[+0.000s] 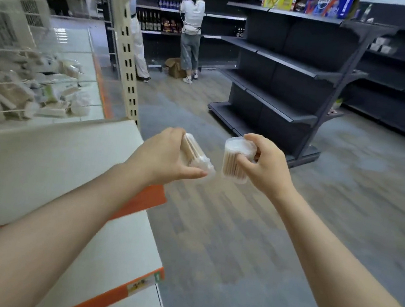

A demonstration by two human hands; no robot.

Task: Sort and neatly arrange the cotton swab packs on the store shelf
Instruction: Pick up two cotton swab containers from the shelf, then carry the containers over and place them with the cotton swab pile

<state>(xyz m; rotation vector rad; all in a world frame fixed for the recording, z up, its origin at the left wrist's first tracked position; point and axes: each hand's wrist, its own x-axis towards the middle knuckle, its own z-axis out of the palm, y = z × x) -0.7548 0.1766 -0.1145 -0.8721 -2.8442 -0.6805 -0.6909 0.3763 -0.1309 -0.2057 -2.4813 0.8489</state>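
Both hands grasp cotton swab packs in the air over the aisle floor, just past the end of the shelf. The left hand (163,156) curls around a tilted clear pack of wooden-stemmed swabs (196,156), its thumb stretched along the underside and the pack's far end pointing toward 4 o'clock. The right hand (263,165) pinches a round clear tub of swabs (236,160), which stands nearly upright with its lid on top; the fingers wrap its right side and the thumb presses the front. The two packs are just beside each other, apart by a small gap.

At 8 o'clock from the hands lies the white store shelf (47,166) with an orange edge strip (138,201), and a lower tier bears a price label (138,286). At 10 o'clock, wire baskets (12,82) hold blurred pale packages that cannot be identified. At 1 o'clock stands a dark grey shelving unit (284,69). At 12 o'clock, well apart, a person in a cap (192,25) faces shelves of bottles, a cardboard box (176,67) at their feet.
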